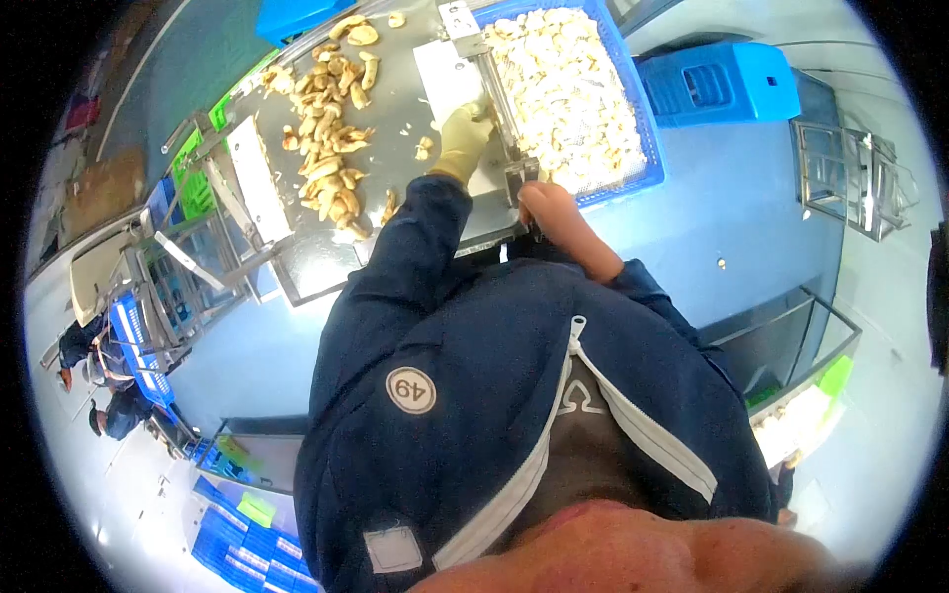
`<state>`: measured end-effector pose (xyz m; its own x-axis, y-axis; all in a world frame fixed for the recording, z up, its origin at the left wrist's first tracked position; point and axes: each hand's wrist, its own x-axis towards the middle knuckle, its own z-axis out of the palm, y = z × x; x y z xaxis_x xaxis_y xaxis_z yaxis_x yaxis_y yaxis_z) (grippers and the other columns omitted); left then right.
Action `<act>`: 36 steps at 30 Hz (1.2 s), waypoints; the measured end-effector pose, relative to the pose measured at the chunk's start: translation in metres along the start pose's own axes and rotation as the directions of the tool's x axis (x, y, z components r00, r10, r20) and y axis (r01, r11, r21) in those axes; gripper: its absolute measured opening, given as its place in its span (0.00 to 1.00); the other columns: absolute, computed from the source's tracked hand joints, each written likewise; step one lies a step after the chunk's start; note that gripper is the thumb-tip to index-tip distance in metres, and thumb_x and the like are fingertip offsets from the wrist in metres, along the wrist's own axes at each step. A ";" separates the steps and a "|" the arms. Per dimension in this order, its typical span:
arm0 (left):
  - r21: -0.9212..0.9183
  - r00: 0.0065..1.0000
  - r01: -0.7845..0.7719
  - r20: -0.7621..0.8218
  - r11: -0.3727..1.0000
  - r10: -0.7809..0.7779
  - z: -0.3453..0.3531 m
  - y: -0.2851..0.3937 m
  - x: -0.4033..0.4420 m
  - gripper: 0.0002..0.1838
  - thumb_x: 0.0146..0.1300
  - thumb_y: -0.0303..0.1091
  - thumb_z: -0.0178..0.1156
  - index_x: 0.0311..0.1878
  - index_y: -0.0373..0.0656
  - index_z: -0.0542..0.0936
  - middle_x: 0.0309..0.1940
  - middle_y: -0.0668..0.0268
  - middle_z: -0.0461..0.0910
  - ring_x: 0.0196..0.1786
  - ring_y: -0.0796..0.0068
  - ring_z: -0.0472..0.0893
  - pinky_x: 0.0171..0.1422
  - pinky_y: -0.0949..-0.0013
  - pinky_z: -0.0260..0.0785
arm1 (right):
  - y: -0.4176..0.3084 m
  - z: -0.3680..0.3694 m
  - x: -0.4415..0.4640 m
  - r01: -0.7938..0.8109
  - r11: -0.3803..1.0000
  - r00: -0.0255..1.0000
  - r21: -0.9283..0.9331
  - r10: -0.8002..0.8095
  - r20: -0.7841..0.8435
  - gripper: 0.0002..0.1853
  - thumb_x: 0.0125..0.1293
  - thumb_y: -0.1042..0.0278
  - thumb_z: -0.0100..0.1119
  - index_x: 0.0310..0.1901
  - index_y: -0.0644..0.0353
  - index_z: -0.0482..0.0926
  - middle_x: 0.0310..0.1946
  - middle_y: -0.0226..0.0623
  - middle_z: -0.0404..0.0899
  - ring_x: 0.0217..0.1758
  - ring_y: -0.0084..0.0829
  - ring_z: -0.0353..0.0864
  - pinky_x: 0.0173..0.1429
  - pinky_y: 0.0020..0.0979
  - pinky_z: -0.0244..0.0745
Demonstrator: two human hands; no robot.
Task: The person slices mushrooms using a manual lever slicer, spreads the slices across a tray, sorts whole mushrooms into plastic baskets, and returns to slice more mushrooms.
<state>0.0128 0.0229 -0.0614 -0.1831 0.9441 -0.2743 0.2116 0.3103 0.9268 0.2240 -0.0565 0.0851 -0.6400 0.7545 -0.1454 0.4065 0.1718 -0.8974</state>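
Observation:
My left hand [465, 141], in a pale yellow glove, reaches to the metal slicer [502, 109] with its fingers bent in beside the bar. What those fingers hold is too small to make out. My bare right hand [550, 212] is closed around the handle at the slicer's near end. A white board [442, 79] lies beside the slicer, by the gloved fingertips. Brown and cream mushrooms [331, 138] form a long pile on the steel table [395, 128] to the left. Pale slices [563, 89] fill a blue basket [647, 128] just right of the slicer.
A few loose mushroom pieces [424, 148] lie between the pile and my glove. A blue plastic stool [717, 84] stands beyond the basket. Metal racks [860, 178] are at the far right. Other people [114, 395] are at the far left, near stacked blue crates [242, 544].

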 end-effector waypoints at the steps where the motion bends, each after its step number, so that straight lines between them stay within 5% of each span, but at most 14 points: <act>1: 0.011 1.000 0.028 0.003 1.000 -0.028 -0.001 0.004 -0.002 0.13 0.62 0.22 0.57 0.49 0.34 0.80 0.37 0.61 0.84 0.36 0.73 0.82 0.40 0.72 0.76 | 0.014 0.009 -0.003 0.064 0.993 0.998 -0.104 -0.065 -0.003 0.10 0.65 0.67 0.49 0.28 0.64 0.72 0.25 0.48 0.75 0.30 0.52 0.76 0.37 0.47 0.70; 2: 0.024 0.998 0.057 0.005 0.998 -0.057 -0.003 0.008 -0.003 0.13 0.62 0.21 0.56 0.49 0.34 0.80 0.37 0.62 0.84 0.36 0.73 0.82 0.41 0.72 0.76 | 0.028 0.020 -0.005 0.128 0.970 0.991 -0.205 -0.131 0.001 0.10 0.64 0.67 0.48 0.27 0.63 0.72 0.25 0.48 0.75 0.30 0.51 0.76 0.37 0.47 0.70; 3: 0.053 0.998 0.052 -0.032 0.997 -0.050 -0.004 0.013 -0.007 0.12 0.62 0.21 0.56 0.49 0.35 0.80 0.37 0.62 0.83 0.36 0.73 0.82 0.41 0.72 0.76 | 0.030 0.029 -0.011 0.051 0.996 0.994 -0.079 -0.058 -0.096 0.08 0.61 0.69 0.49 0.26 0.62 0.70 0.26 0.48 0.74 0.31 0.51 0.76 0.35 0.47 0.70; 6: 0.127 1.000 0.011 0.028 0.992 -0.015 -0.012 0.025 -0.011 0.14 0.62 0.22 0.56 0.51 0.34 0.79 0.38 0.61 0.83 0.36 0.73 0.82 0.40 0.72 0.75 | 0.045 0.030 -0.008 0.153 0.957 0.988 -0.245 -0.154 0.016 0.06 0.60 0.70 0.50 0.28 0.61 0.70 0.28 0.47 0.75 0.33 0.51 0.76 0.35 0.47 0.70; 9: 0.039 1.000 0.006 -0.003 0.999 -0.006 -0.003 0.007 -0.004 0.14 0.61 0.22 0.57 0.51 0.34 0.78 0.37 0.60 0.83 0.35 0.73 0.82 0.39 0.71 0.75 | -0.001 0.002 -0.001 0.140 0.986 0.989 -0.089 -0.143 -0.033 0.05 0.59 0.70 0.50 0.29 0.61 0.70 0.28 0.47 0.75 0.33 0.52 0.76 0.36 0.47 0.70; 16: 0.135 0.987 -0.010 -0.159 0.991 0.031 0.002 0.000 -0.002 0.09 0.61 0.23 0.60 0.44 0.34 0.76 0.34 0.58 0.82 0.32 0.71 0.82 0.34 0.69 0.76 | 0.038 0.027 -0.008 -0.014 0.996 0.999 -0.090 0.017 0.033 0.05 0.59 0.69 0.50 0.30 0.60 0.71 0.28 0.47 0.75 0.33 0.50 0.77 0.36 0.46 0.71; 18: 0.091 0.989 -0.009 -0.150 0.996 0.022 0.003 -0.015 0.005 0.08 0.61 0.23 0.60 0.44 0.34 0.76 0.33 0.58 0.82 0.32 0.71 0.82 0.34 0.69 0.76 | 0.016 0.014 -0.006 0.059 0.993 0.998 -0.107 -0.059 0.003 0.06 0.59 0.68 0.50 0.31 0.61 0.73 0.29 0.48 0.76 0.34 0.51 0.77 0.37 0.46 0.71; 22: 0.052 0.986 0.087 -0.146 0.995 -0.078 0.004 -0.011 0.010 0.10 0.61 0.29 0.58 0.44 0.35 0.78 0.36 0.54 0.83 0.39 0.62 0.83 0.44 0.66 0.74 | 0.006 0.005 -0.001 0.055 0.971 0.998 -0.234 -0.045 0.049 0.08 0.60 0.67 0.49 0.30 0.62 0.73 0.29 0.49 0.76 0.34 0.52 0.77 0.39 0.47 0.71; 25: 0.041 0.983 0.071 -0.170 0.997 -0.063 0.002 0.005 0.003 0.09 0.64 0.27 0.56 0.45 0.35 0.78 0.33 0.58 0.83 0.35 0.70 0.83 0.37 0.69 0.75 | 0.040 0.029 -0.006 -0.214 0.970 0.976 0.112 0.209 0.055 0.10 0.61 0.65 0.48 0.28 0.63 0.72 0.27 0.48 0.76 0.33 0.52 0.77 0.40 0.46 0.70; 28: 0.364 0.968 -0.072 -0.198 0.929 0.152 0.001 0.052 -0.016 0.14 0.64 0.30 0.51 0.50 0.36 0.78 0.34 0.52 0.83 0.36 0.60 0.82 0.43 0.64 0.72 | 0.041 0.028 -0.009 -0.008 0.997 1.000 -0.083 0.007 -0.010 0.10 0.61 0.66 0.47 0.27 0.63 0.70 0.26 0.47 0.75 0.32 0.50 0.76 0.38 0.45 0.70; 29: 0.117 0.985 0.133 -0.125 0.984 -0.119 -0.003 0.098 -0.032 0.15 0.65 0.30 0.49 0.52 0.36 0.77 0.31 0.53 0.81 0.30 0.64 0.80 0.38 0.63 0.72 | 0.022 0.017 -0.007 -0.002 0.998 1.000 -0.060 0.003 0.027 0.09 0.62 0.67 0.47 0.27 0.63 0.70 0.27 0.47 0.75 0.32 0.50 0.76 0.38 0.44 0.70; 32: -0.107 0.956 0.283 -0.055 0.953 -0.289 0.006 0.075 -0.015 0.16 0.66 0.31 0.48 0.54 0.37 0.75 0.29 0.56 0.80 0.26 0.66 0.78 0.34 0.62 0.71 | 0.028 0.016 -0.007 0.068 0.994 0.997 -0.090 -0.064 0.043 0.08 0.61 0.68 0.46 0.27 0.62 0.70 0.27 0.46 0.75 0.32 0.49 0.76 0.37 0.43 0.70; 35: 0.031 0.990 -0.081 -0.113 0.996 0.084 0.000 0.074 -0.022 0.12 0.63 0.30 0.55 0.46 0.34 0.78 0.30 0.58 0.82 0.31 0.68 0.80 0.38 0.67 0.72 | 0.038 0.023 -0.009 0.162 0.971 0.987 -0.177 -0.163 0.011 0.10 0.61 0.66 0.47 0.27 0.62 0.70 0.27 0.46 0.75 0.31 0.50 0.76 0.37 0.43 0.70; 36: 0.084 0.968 -0.221 -0.106 0.972 0.229 -0.007 0.074 -0.022 0.12 0.62 0.30 0.57 0.45 0.33 0.78 0.31 0.60 0.83 0.33 0.71 0.81 0.40 0.70 0.73 | 0.035 0.023 -0.008 0.042 0.995 0.999 -0.087 -0.040 0.023 0.11 0.61 0.65 0.47 0.26 0.62 0.70 0.26 0.46 0.75 0.31 0.50 0.76 0.37 0.44 0.70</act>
<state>0.0263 0.0242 0.0152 -0.2308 0.9727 -0.0257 0.3272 0.1024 0.9394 0.2283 -0.0706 0.0449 -0.6707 0.7321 -0.1194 0.4345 0.2572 -0.8632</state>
